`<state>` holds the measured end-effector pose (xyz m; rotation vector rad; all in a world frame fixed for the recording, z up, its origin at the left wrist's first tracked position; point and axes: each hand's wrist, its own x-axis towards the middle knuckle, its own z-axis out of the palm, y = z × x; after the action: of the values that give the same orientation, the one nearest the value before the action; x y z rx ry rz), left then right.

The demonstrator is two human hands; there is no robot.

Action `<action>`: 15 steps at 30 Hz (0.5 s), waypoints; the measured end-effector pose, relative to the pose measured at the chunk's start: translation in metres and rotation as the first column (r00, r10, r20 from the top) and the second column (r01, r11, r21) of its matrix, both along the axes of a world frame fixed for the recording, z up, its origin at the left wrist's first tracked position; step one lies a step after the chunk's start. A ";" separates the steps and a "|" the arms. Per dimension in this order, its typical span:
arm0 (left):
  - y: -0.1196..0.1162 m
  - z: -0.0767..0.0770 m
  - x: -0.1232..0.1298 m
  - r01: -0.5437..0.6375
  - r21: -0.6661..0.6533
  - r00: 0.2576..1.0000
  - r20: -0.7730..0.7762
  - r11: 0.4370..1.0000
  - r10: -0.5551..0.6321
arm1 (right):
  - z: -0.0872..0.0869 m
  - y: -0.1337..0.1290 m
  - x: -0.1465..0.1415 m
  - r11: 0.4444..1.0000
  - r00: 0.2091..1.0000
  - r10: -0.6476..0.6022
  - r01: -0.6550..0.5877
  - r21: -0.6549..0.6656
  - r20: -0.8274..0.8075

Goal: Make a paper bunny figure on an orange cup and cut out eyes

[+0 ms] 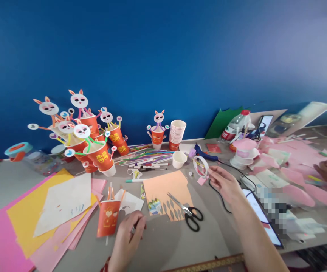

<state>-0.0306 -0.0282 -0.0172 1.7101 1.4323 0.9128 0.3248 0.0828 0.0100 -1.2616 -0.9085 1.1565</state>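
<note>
The right grip (226, 183) pinches the tape roll (205, 165) at its rim.

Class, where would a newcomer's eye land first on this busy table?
Probably on the red paper cups clustered at the left against the blue wall, topped by white rabbit faces. Next might come the black-handled scissors in the middle, blades over the cut peach paper, then the roll of tape in the right hand.
</note>
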 end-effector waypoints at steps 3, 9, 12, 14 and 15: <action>0.000 0.002 0.003 0.000 -0.005 1.000 0.017 1.000 0.000 | 0.009 -0.006 0.004 0.998 0.981 -0.052 0.058 0.022 -0.185; 0.001 0.007 0.003 0.011 -0.043 0.997 0.081 0.999 -0.008 | 0.007 -0.018 -0.001 0.999 0.981 -0.032 0.038 0.028 -0.192; 0.002 0.011 0.003 0.012 0.003 0.997 0.076 1.000 -0.012 | 0.010 -0.031 -0.011 0.994 1.000 -0.013 0.014 0.106 -0.006; 0.004 0.015 0.004 0.025 0.071 0.997 0.065 0.997 -0.029 | 0.015 -0.043 -0.025 0.987 0.983 -0.001 -0.028 0.158 0.183; 0.005 0.017 0.005 0.037 0.109 0.997 0.059 0.993 -0.043 | 0.018 -0.050 -0.034 0.980 0.957 0.040 -0.093 0.174 0.287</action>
<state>-0.0251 -0.0232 0.0003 1.7673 1.3251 1.0284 0.2904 0.0326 0.0276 -1.2684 -1.2505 0.9319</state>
